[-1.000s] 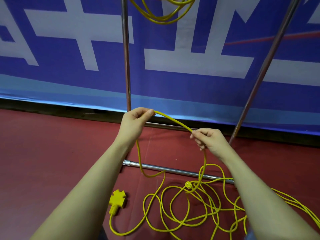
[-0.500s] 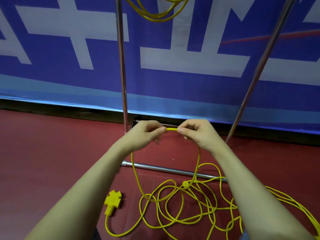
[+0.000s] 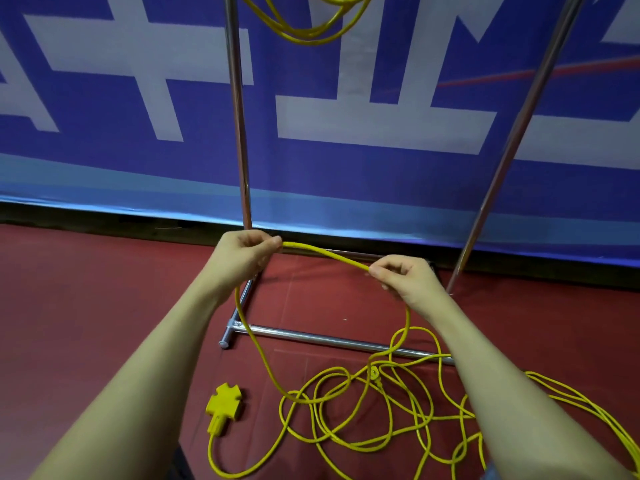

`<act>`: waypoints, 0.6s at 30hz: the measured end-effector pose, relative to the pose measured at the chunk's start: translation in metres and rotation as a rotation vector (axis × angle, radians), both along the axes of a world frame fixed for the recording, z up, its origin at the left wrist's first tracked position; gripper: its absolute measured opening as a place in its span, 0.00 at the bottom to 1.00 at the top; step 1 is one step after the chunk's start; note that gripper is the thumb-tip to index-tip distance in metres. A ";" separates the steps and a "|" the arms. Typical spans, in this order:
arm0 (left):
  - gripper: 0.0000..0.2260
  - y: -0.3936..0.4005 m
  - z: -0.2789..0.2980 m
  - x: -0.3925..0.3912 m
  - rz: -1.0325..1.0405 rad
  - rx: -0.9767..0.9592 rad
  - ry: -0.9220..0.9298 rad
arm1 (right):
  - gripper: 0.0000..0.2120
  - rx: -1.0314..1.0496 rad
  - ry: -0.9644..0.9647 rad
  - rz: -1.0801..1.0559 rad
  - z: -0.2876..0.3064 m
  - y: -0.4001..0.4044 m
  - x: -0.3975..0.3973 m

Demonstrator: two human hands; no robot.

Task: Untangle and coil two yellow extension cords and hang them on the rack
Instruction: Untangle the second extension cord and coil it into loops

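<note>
Both hands, left hand (image 3: 242,252) and right hand (image 3: 403,277), pinch the yellow cord (image 3: 322,252) stretched between them.

Both hands (image 3: 325,265) pinch a yellow cord (image 3: 322,252) above the floor tangle (image 3: 363,410).

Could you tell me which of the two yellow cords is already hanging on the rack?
The coiled cord at the top edge hangs from the rack; the other cord sprawls on the floor.

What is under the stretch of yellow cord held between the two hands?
Under the held cord between left hand and right hand lie red floor and the rack's chrome base bars. The forearms cover parts of the floor.
</note>
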State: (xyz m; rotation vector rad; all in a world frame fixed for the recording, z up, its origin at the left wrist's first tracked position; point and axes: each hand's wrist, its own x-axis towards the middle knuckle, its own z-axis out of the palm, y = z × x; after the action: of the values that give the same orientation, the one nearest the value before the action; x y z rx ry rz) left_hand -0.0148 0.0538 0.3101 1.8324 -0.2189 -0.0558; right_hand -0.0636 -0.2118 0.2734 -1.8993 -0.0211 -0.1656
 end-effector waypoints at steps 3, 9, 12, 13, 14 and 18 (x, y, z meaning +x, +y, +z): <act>0.10 -0.001 0.000 -0.001 -0.119 0.095 0.058 | 0.07 -0.039 -0.049 0.036 0.013 0.004 -0.001; 0.06 -0.034 -0.002 -0.019 -0.394 0.207 0.004 | 0.07 -0.119 -0.098 0.174 0.022 0.033 0.000; 0.07 -0.037 -0.001 -0.016 -0.292 0.210 -0.056 | 0.05 -0.094 -0.082 0.180 0.020 0.034 0.000; 0.07 -0.035 -0.001 -0.014 -0.236 0.190 -0.069 | 0.05 -0.078 -0.050 0.186 0.017 0.032 0.000; 0.08 -0.031 0.000 -0.010 -0.173 0.152 -0.067 | 0.05 -0.070 -0.011 0.187 0.012 0.029 -0.001; 0.12 -0.004 -0.002 0.003 0.006 0.019 -0.026 | 0.10 -0.027 0.119 0.121 -0.008 0.007 -0.004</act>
State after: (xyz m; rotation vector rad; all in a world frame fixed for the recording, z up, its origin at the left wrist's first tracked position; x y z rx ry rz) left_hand -0.0114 0.0499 0.3085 1.8535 -0.2318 -0.0301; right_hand -0.0681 -0.2046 0.2657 -1.9255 -0.0570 0.0302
